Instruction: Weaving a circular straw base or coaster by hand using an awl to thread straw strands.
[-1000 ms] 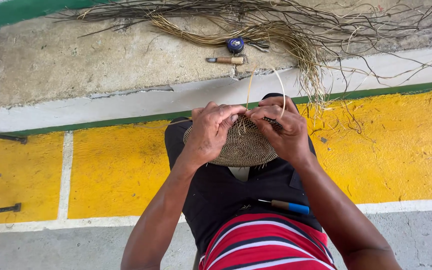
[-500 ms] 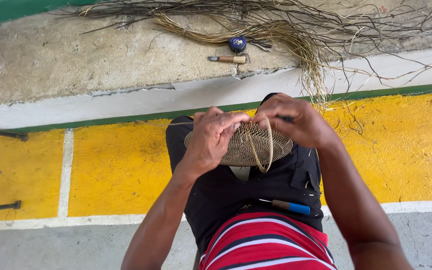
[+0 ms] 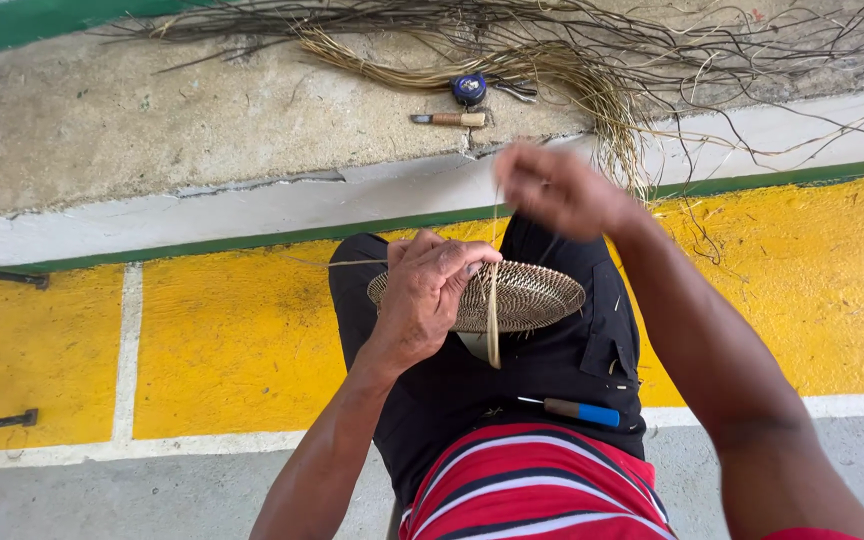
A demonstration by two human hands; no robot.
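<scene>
The left hand [image 3: 430,290] clamps the rim of a flat woven disc [image 3: 522,296] resting on the lap; the right hand [image 3: 557,190] (blurred) pinches a pale fibre strand [image 3: 493,310], raised taut; seemingly a stitch being tightened; next, rethreading needs care.

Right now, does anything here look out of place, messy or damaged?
Nothing is spilled or broken. The woven disc sits flat on the lap under the left hand; the right hand is blurred. Loose fibres sprawl untidily over the concrete ledge.

Bright, even daylight (soft shadows), motion-blurred right hand [image 3: 552,190]
</scene>
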